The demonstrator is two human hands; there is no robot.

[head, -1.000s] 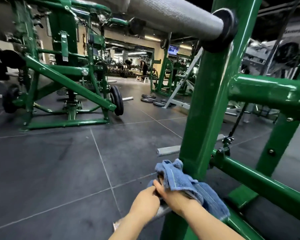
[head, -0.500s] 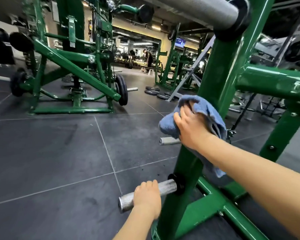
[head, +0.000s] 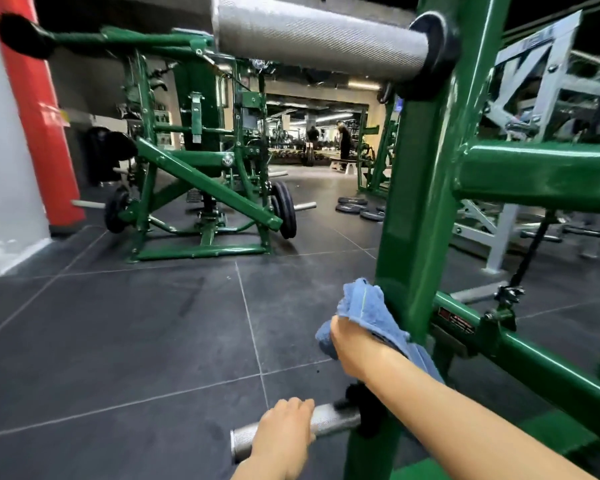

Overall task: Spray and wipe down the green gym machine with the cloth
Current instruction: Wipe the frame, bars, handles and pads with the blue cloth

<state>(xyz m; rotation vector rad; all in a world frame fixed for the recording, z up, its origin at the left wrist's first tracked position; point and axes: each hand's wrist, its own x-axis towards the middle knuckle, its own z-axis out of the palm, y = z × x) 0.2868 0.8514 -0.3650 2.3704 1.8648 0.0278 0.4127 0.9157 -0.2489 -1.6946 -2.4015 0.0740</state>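
The green machine's upright post (head: 426,188) rises steeply, leaning slightly right. The right hand (head: 357,348) grasps a blue cloth (head: 368,306) against its lower part. The left hand (head: 284,431) grips a knurled steel peg (head: 333,422). A red warning label (head: 456,321) is unreadable.

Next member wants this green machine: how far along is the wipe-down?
Done: nothing here proves any part finished, and no spray bottle is in view. In hand: the right hand presses the blue cloth against the green upright post, low down, while the left hand grips the lower steel peg. Left: likely the crossbars and the upper steel roller.
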